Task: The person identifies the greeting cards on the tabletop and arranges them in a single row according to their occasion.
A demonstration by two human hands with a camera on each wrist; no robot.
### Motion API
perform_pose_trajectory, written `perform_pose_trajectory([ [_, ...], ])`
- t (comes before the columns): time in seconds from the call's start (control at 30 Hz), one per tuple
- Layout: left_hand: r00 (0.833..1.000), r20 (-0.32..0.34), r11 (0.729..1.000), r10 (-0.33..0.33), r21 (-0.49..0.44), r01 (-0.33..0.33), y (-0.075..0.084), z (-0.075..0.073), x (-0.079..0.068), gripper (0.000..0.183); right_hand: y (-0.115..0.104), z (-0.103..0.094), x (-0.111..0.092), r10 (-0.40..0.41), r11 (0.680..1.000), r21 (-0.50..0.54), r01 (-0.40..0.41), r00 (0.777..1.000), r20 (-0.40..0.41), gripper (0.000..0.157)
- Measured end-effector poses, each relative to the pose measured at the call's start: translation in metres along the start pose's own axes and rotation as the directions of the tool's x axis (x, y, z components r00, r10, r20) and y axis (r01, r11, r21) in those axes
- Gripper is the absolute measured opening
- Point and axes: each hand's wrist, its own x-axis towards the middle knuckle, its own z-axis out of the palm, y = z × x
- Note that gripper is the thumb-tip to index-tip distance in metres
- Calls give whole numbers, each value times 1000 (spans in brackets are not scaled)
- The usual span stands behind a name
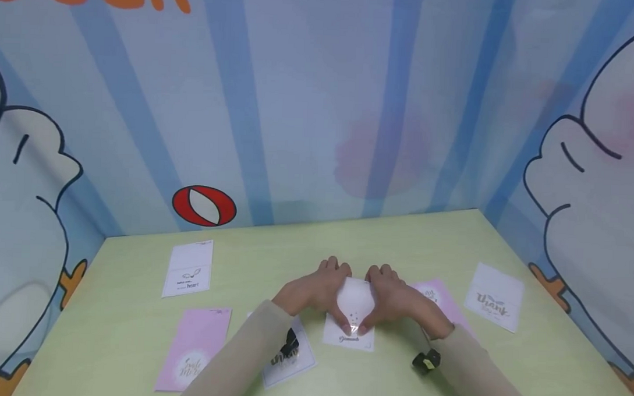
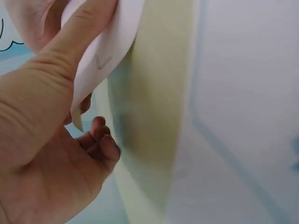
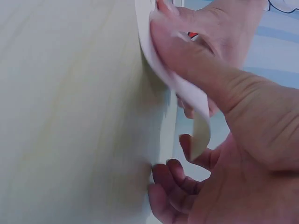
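A white card (image 1: 356,295) with small dark print near its lower edge is at the middle of the table, between both hands. My left hand (image 1: 319,288) grips its left side, the thumb lying over the front face. From the other side my right hand (image 1: 394,297) holds it the same way, the two thumb tips close together low on the card. In the left wrist view the card (image 2: 105,60) curves under the thumb, and a corner mark shows on it. The right wrist view shows the card (image 3: 189,93) bent, its end curling toward the fingers.
A white card (image 1: 188,269) and a pink card (image 1: 193,348) lie on the left of the yellow-green table (image 1: 135,285). Partly under the left forearm is another printed card (image 1: 292,369). To the right lie a pink card (image 1: 449,301), partly covered, and a white card (image 1: 495,297).
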Motion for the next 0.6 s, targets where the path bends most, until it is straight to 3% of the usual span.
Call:
perform_pose_trajectory([
  [0.1, 1000, -3, 987, -17, -161, 16, -5, 3, -2, 93, 0, -2, -1, 24, 995, 94, -24, 1000, 7, 85],
  [0.23, 1000, -24, 949, -12, -317, 4, -13, 5, -1, 78, 3, -7, -5, 42, 985, 165, -43, 999, 8, 75],
  [0.43, 998, -46, 915, -35, -403, 13, -20, 5, -6, 63, 11, -9, -10, 9, 964, 266, -11, 1000, 11, 47],
  [0.6, 994, -106, 890, -35, -456, -18, -22, 2, -12, 58, 20, -8, -10, -75, 932, 355, 74, 997, -13, 25],
])
